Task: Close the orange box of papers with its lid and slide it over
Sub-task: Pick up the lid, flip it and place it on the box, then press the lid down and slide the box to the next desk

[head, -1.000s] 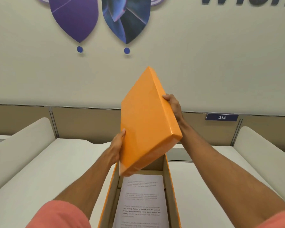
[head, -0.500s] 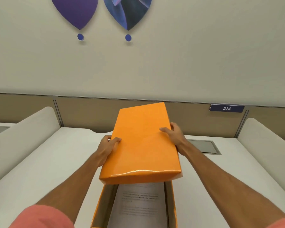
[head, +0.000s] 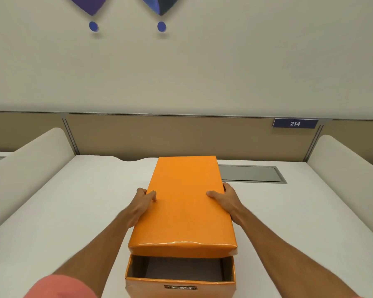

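The orange lid (head: pixel 184 203) lies nearly flat over the orange box (head: pixel 180 288), whose near end still shows an open gap with the brown inner walls visible. The papers inside are hidden in shadow under the lid. My left hand (head: pixel 141 204) grips the lid's left edge, thumb on top. On the opposite edge my right hand (head: pixel 223 200) holds it the same way. The box stands on the white desk (head: pixel 73 211) in front of me, its near wall carrying a small label slot.
White curved dividers (head: pixel 26 168) rise at both sides of the desk. A grey cable hatch (head: pixel 251 173) is set in the desk behind the box on the right. A tan back panel bears a blue sign "214" (head: pixel 295 123).
The lid has come down from a steep tilt in the air to nearly flat over the box. Both hands lowered with it, and the papers went out of sight.
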The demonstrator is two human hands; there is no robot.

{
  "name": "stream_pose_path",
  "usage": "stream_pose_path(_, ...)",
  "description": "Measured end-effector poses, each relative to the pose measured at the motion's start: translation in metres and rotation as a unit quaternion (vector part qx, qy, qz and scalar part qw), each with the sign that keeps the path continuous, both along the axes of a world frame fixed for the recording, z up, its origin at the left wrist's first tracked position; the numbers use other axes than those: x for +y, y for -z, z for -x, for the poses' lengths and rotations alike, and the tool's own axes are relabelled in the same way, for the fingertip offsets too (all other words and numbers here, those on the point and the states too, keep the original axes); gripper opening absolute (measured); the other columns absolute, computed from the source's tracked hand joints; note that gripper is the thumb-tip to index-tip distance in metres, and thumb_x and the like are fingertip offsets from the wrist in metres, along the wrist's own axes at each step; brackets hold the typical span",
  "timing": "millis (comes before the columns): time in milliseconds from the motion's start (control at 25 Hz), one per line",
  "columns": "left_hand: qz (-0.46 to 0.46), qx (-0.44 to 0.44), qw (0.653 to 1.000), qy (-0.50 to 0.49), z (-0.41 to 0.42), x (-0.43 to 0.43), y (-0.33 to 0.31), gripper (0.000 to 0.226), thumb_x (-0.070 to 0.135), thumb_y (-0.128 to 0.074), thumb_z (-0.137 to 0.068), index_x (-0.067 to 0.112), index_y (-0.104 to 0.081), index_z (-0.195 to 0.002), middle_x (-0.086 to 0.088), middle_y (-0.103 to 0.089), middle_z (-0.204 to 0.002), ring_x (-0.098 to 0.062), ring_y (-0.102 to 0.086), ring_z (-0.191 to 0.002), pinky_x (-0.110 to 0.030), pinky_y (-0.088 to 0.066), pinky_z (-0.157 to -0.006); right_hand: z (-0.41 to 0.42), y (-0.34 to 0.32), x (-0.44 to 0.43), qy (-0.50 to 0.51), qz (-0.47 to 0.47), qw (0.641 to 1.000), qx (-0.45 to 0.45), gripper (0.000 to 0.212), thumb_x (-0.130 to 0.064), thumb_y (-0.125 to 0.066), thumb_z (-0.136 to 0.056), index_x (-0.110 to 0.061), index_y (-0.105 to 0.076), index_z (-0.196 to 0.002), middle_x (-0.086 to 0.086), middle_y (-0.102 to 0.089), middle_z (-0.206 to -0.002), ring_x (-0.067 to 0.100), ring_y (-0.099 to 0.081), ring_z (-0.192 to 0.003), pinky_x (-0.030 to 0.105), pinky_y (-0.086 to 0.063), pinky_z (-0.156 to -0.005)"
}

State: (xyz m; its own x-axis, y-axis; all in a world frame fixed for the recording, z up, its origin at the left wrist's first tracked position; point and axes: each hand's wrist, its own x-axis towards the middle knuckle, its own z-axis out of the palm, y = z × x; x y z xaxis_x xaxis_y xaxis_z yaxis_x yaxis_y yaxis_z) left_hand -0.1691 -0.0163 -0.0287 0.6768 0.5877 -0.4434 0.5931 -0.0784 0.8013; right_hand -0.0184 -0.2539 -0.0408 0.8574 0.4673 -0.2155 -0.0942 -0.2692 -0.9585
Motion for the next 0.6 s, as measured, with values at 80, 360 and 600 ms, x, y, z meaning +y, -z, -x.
stream_pose_path(80,-0.001,0.002,1.000,0.003,0.000,0.001,0.002,0.030,0.035,-0.047,-0.094,0.022,-0.032,-0.118,-0.004,-0.052,-0.102,-0.021,-0.057,-0.082,-0.031,-0.045,-0.053,0.005,0.004,-0.001,0.007,0.006,1.000,0.005,0.059,-0.030,-0.072,-0.084,-0.015,-0.043,-0.133,0.011,-0.058,-0.129,0.030,-0.063,-0.107,0.051,-0.055,-0.091)
stream_pose_path(360,-0.008,-0.026,0.999,0.045,0.016,-0.001,0.004,0.056,0.042,-0.042,-0.097,0.024,-0.020,-0.146,-0.008,-0.043,-0.140,-0.026,-0.056,-0.101,-0.043,-0.051,-0.080,0.019,0.009,-0.005,-0.003,0.038,0.999,-0.008,0.063,-0.032,-0.067,-0.087,-0.021,-0.034,-0.140,0.007,-0.055,-0.130,0.026,-0.063,-0.103,0.044,-0.057,-0.083)
stream_pose_path(600,-0.034,-0.045,0.995,0.078,0.038,-0.018,0.005,0.057,0.042,-0.038,-0.099,0.019,-0.022,-0.149,-0.010,-0.042,-0.147,-0.033,-0.053,-0.121,-0.051,-0.045,-0.100,0.040,0.006,-0.015,-0.015,0.112,0.993,-0.017,0.080,-0.040,-0.059,-0.091,-0.019,-0.012,-0.153,0.012,-0.040,-0.149,0.035,-0.054,-0.123,0.055,-0.048,-0.101)
